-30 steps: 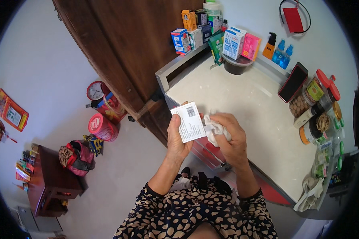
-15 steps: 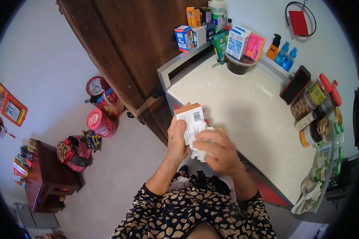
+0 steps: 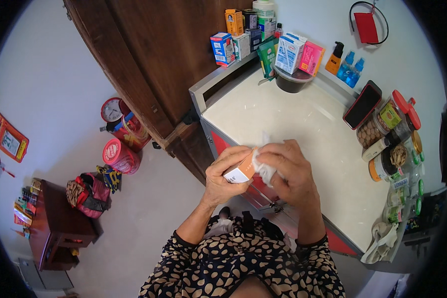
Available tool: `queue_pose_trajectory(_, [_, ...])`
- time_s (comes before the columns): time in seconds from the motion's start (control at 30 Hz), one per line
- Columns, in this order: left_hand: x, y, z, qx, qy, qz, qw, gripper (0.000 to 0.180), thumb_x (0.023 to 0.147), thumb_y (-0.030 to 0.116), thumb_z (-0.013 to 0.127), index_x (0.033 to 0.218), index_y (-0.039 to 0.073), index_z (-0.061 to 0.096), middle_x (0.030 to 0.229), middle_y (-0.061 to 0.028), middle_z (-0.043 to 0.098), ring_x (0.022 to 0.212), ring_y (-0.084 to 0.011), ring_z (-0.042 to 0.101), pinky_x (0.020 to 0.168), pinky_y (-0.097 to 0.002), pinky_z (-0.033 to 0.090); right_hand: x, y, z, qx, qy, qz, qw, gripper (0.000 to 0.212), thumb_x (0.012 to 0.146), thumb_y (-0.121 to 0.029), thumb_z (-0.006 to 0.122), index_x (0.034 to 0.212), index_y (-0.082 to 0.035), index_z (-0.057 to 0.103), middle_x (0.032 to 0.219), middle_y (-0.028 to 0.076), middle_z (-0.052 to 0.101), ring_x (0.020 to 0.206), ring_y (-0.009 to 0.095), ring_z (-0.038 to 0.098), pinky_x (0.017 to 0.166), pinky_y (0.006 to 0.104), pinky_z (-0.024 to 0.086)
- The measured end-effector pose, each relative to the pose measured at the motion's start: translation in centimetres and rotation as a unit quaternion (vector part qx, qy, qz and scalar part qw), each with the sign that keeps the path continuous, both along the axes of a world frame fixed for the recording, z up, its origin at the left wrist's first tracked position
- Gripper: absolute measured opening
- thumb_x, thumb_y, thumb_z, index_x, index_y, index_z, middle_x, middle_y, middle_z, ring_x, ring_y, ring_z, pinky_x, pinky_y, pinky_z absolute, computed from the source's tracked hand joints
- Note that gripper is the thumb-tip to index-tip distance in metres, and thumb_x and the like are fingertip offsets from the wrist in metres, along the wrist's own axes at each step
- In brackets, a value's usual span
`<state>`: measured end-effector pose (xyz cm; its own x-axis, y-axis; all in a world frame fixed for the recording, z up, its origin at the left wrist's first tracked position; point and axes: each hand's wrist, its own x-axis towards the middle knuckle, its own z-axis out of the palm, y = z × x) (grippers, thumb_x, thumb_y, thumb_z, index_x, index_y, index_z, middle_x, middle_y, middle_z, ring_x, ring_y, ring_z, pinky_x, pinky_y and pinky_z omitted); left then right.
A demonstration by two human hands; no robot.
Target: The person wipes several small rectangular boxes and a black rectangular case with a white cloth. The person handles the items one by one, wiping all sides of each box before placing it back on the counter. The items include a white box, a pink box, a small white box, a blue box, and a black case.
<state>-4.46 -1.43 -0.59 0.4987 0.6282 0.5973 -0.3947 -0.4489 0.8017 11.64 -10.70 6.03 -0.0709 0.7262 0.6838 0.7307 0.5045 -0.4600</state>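
Observation:
My left hand [image 3: 222, 178] is closed round a small white and orange cardboard box [image 3: 240, 171], tilted so that a white end and an orange side show. In my right hand [image 3: 292, 171] is a crumpled white cloth or tissue [image 3: 264, 169], pressed against the box's right end. That end is hidden under the cloth and fingers. Both hands are in front of the cabinet, at the near edge of the pale countertop [image 3: 328, 149].
Medicine-like boxes [image 3: 289, 53] stand on a dark round container [image 3: 290, 82] at the counter's back. A phone [image 3: 363, 104], lidded jars [image 3: 382, 121] and a crumpled cloth [image 3: 381, 242] line the right side. A wooden door [image 3: 154, 59] rises at left, near a pink tub [image 3: 120, 156].
The box has turned from its white barcoded face to an orange side and white end. My right hand and the cloth have shifted slightly right and up; the view has moved a little.

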Motion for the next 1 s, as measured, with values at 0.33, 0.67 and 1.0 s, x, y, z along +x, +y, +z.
queue_pose_trajectory(0.33, [-0.2,0.4,-0.6,0.019,0.02,-0.008,1.0,0.058,0.062,-0.007,0.071,0.119,0.0,0.06,0.122,-0.0133,0.056,0.109,-0.0197,0.056,0.093,-0.0295,0.044,-1.5,0.0,0.7,0.001,0.018,0.079,0.997,0.039,0.065,0.005,0.057,0.102,-0.004,0.064,0.11,0.009,0.059,0.093,0.03,0.054,0.084,0.0382,0.045])
queue_pose_trajectory(0.67, [0.1,0.1,-1.5,-0.257,-0.104,-0.09,0.956,0.06,0.076,0.025,0.072,0.126,-0.002,0.051,0.122,-0.0142,0.056,0.109,-0.0226,0.058,0.092,-0.0354,0.05,0.0,1.8,-1.6,-0.079,0.307,0.025,0.948,0.029,0.079,0.002,0.052,0.107,0.002,0.061,0.106,0.012,0.061,0.097,0.02,0.058,0.084,0.0304,0.048])
queue_pose_trajectory(1.0, [0.9,0.3,-0.6,-0.348,-0.187,0.007,0.919,0.05,0.087,0.022,0.059,0.13,0.004,0.043,0.114,-0.0106,0.058,0.1,-0.0183,0.061,0.086,-0.0325,0.053,-2.4,1.7,-6.2,-0.22,0.4,0.041,0.889,0.029,0.09,-0.006,0.053,0.117,0.003,0.056,0.098,0.006,0.063,0.086,0.009,0.057,0.078,0.0232,0.048])
